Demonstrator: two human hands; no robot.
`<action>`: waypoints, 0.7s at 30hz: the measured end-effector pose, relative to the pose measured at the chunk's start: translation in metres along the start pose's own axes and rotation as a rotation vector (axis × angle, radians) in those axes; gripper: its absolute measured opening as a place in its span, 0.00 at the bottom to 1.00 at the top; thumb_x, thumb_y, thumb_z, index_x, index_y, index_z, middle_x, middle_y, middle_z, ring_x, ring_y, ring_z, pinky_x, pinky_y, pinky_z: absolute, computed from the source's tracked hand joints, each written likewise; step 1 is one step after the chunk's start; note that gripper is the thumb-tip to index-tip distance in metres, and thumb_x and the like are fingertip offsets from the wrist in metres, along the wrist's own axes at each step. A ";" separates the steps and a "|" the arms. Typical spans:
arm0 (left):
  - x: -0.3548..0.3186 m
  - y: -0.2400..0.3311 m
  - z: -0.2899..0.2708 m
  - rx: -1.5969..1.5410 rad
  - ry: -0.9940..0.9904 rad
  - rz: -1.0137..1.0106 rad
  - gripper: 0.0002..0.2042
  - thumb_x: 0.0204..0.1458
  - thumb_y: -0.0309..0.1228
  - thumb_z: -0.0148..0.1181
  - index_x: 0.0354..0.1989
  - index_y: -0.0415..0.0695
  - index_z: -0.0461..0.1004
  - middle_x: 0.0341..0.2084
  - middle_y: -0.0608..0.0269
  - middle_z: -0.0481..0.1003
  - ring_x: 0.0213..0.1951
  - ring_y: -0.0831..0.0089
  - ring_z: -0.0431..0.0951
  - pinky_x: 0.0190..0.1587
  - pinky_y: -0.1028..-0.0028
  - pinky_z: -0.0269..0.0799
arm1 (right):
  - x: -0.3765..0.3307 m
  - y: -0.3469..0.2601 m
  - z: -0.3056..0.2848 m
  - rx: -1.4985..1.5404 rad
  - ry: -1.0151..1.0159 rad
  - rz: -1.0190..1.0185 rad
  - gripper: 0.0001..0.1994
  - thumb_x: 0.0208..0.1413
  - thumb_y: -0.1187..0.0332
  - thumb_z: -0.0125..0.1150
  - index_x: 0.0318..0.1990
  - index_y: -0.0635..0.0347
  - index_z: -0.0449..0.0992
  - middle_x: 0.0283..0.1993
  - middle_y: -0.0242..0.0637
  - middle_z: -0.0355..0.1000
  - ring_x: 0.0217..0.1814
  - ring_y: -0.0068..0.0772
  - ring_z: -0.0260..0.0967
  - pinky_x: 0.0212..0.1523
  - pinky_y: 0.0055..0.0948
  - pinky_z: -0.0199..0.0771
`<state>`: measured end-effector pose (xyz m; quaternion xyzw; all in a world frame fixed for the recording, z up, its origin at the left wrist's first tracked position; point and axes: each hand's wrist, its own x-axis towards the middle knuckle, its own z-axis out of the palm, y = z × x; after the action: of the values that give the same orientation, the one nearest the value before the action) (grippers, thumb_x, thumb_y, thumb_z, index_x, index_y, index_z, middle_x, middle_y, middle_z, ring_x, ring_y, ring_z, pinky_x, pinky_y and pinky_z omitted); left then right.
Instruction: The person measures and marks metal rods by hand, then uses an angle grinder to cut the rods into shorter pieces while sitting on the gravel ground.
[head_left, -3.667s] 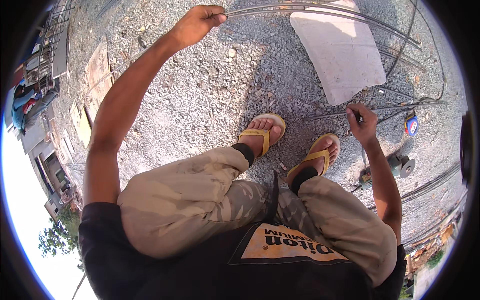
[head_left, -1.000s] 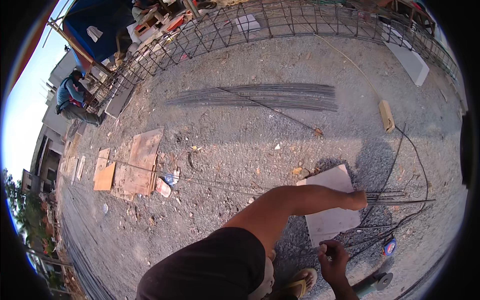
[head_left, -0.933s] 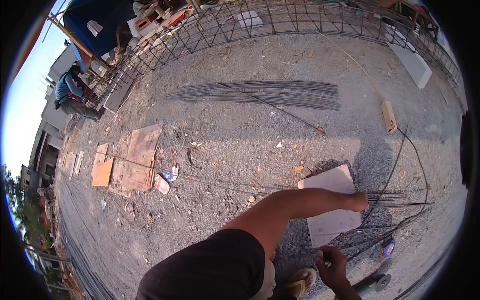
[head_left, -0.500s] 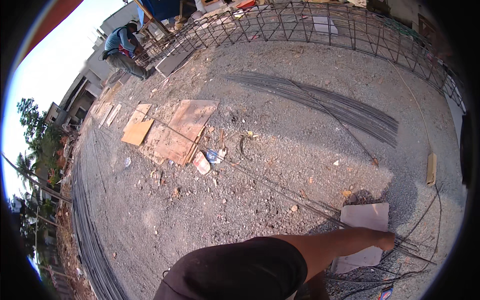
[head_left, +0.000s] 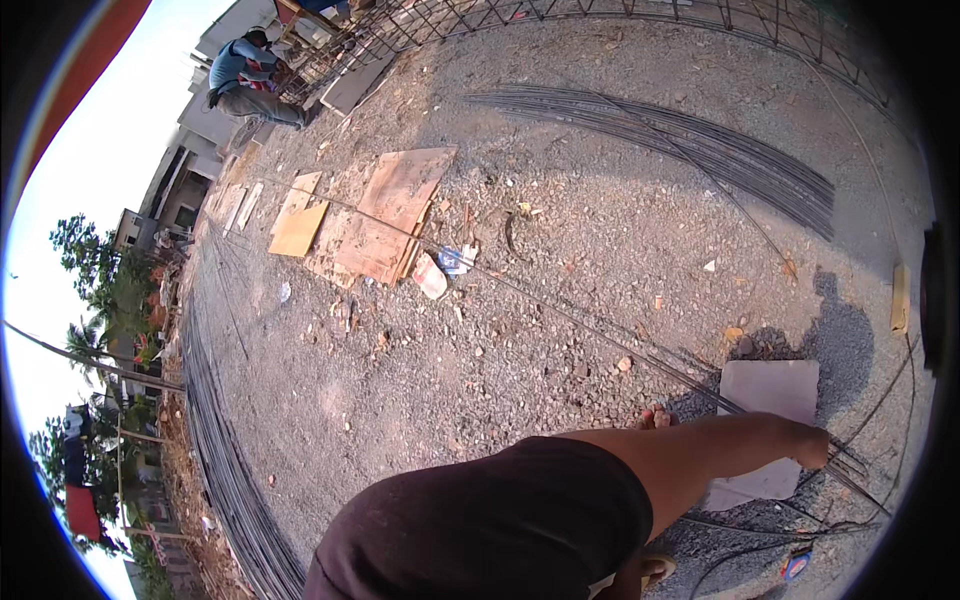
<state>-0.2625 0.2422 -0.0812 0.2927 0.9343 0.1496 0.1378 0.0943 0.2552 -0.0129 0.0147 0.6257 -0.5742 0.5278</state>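
Observation:
My left arm, in a black sleeve [head_left: 480,520], reaches across to the right. My left hand [head_left: 812,450] closes around long thin steel rods [head_left: 590,325], just past a pale grey slab [head_left: 770,385] on the gravel. The rods run from the wooden boards, under my forearm and over the slab; their ends stick out beyond my hand. My fingers are partly hidden behind the back of the hand. My right hand does not show; a bit of skin below the sleeve cannot be told as arm or leg. Bare toes [head_left: 657,417] show beside my forearm.
A bundle of rods [head_left: 680,145] lies on the gravel ahead, another [head_left: 225,460] along the left. Plywood boards [head_left: 395,215] lie mid-left. A rebar cage [head_left: 560,12] spans the back, where a person [head_left: 245,80] bends over. A small blue-and-red object [head_left: 797,563] lies near my hand.
The view has shifted, so the ground things sit higher and further right. My left hand keeps its place on the rods by the slab. Toes have come into view beside my forearm.

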 end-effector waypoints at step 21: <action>-0.020 0.004 -0.006 -0.299 0.278 -0.039 0.11 0.51 0.27 0.54 0.40 0.44 0.81 0.37 0.52 0.80 0.38 0.54 0.80 0.40 0.60 0.77 | 0.076 -0.027 0.047 0.243 0.194 -0.195 0.18 0.59 0.67 0.64 0.54 0.62 0.70 0.54 0.37 0.71 0.48 0.30 0.72 0.42 0.29 0.77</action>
<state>-0.2465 0.2318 -0.0707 0.2274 0.9173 0.3227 0.0524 0.0740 0.1664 -0.0355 0.0729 0.5979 -0.6901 0.4012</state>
